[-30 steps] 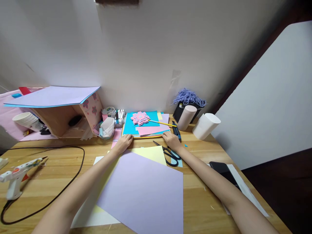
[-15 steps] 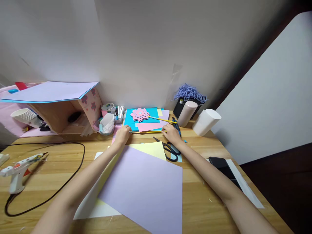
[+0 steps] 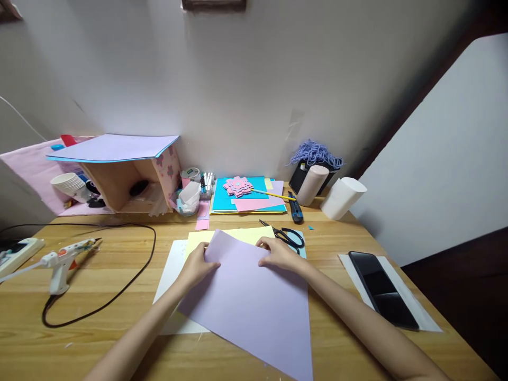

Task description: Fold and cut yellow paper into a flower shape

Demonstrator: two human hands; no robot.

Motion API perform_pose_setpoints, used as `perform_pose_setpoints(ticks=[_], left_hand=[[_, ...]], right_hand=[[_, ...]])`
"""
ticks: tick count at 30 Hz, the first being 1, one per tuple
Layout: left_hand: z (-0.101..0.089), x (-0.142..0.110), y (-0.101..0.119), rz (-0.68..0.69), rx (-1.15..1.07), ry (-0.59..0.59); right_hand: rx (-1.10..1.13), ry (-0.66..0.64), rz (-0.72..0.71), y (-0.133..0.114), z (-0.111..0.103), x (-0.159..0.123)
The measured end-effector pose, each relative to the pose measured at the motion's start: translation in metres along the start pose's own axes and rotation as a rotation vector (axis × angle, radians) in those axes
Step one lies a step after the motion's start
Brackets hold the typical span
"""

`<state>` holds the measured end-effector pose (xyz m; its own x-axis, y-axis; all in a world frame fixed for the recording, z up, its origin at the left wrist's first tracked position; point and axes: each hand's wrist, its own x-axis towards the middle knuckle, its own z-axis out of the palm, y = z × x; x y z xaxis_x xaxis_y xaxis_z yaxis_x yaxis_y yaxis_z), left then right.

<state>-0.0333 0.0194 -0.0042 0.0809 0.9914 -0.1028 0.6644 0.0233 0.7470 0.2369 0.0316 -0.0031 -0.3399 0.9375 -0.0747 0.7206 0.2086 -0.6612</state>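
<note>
A large lavender sheet of paper [image 3: 254,307] lies at an angle in front of me, its far edge slightly raised. My left hand [image 3: 200,263] pinches its left edge near the far corner, thumb on top. On the far edge, to the right, my right hand [image 3: 278,254] grips the same sheet with the thumb on its face and the fingers behind. Beneath are a pale yellow sheet [image 3: 242,233] and a white sheet [image 3: 170,267]. Black-handled scissors [image 3: 291,238] lie just beyond my right hand, partly over a light blue piece of paper [image 3: 305,243].
At the back sits a stack of coloured paper [image 3: 220,198] with a pink paper flower [image 3: 238,186] and a pencil [image 3: 273,194] on it. A utility knife [image 3: 296,210] lies beside it. Left is a glue gun [image 3: 65,262] with its cord [image 3: 153,248]; right, a phone [image 3: 381,288].
Both hands have come back from the coloured paper stack and taken hold of the lavender sheet, lifting its far edge. The view has shifted slightly, so things appear farther right.
</note>
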Motion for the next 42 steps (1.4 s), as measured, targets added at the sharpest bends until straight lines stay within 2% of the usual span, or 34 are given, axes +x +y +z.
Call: perform_pose_setpoints(ticks=[2, 5, 9, 10, 11, 12, 14, 16, 17, 20, 22, 25, 27, 28, 30, 32, 34, 37, 42], left_hand=[[-0.001, 0.003, -0.001, 0.007, -0.092, -0.018], [-0.003, 0.007, -0.007, 0.063, -0.246, 0.072], [-0.006, 0.011, -0.02, -0.001, -0.434, 0.274], [-0.007, 0.011, -0.023, -0.038, -0.46, 0.305], [-0.008, 0.012, -0.025, -0.071, -0.484, 0.33], [-0.008, 0.012, -0.028, -0.097, -0.512, 0.351], [-0.01, 0.012, -0.032, -0.129, -0.581, 0.383], [-0.01, 0.011, -0.034, -0.155, -0.663, 0.405], [-0.009, 0.01, -0.034, -0.169, -0.706, 0.412], [-0.005, 0.006, -0.029, -0.204, -0.821, 0.392], [-0.001, 0.002, -0.024, -0.213, -0.884, 0.328], [0.005, -0.004, -0.015, -0.216, -0.943, 0.189], [0.008, -0.007, -0.012, -0.208, -0.955, 0.118], [0.009, -0.008, -0.012, -0.207, -0.953, 0.091], [0.011, -0.009, -0.012, -0.211, -0.947, 0.053], [0.012, -0.009, -0.013, -0.221, -0.97, 0.017], [0.012, -0.009, -0.013, -0.216, -1.033, -0.012], [0.013, -0.009, -0.011, -0.198, -1.123, -0.011], [0.016, -0.011, -0.01, -0.174, -1.165, -0.012]], right_hand=[[-0.027, 0.07, -0.037, -0.001, -0.008, 0.002], [-0.026, 0.297, -0.051, 0.008, -0.024, 0.002], [0.168, 0.754, 0.057, 0.036, -0.039, -0.002], [0.233, 0.847, 0.083, 0.042, -0.038, -0.003], [0.34, 0.861, 0.129, 0.046, -0.036, -0.004], [0.487, 0.801, 0.182, 0.049, -0.032, -0.006], [0.774, 0.579, 0.244, 0.046, -0.022, -0.009], [0.923, 0.37, 0.19, 0.035, -0.012, -0.011], [0.955, 0.317, 0.148, 0.028, -0.008, -0.013], [1.022, 0.28, 0.071, 0.008, 0.004, -0.016], [1.017, 0.309, 0.081, 0.0, 0.011, -0.018], [0.819, 0.395, 0.182, -0.002, 0.022, -0.021], [0.602, 0.44, 0.17, -0.003, 0.029, -0.025], [0.489, 0.444, 0.109, -0.005, 0.033, -0.027], [0.267, 0.401, -0.112, -0.012, 0.04, -0.03], [0.039, 0.292, -0.334, -0.022, 0.048, -0.033], [-0.17, 0.186, -0.465, -0.033, 0.057, -0.035], [-0.365, 0.117, -0.526, -0.046, 0.07, -0.033], [-0.431, 0.112, -0.57, -0.059, 0.084, -0.033]])
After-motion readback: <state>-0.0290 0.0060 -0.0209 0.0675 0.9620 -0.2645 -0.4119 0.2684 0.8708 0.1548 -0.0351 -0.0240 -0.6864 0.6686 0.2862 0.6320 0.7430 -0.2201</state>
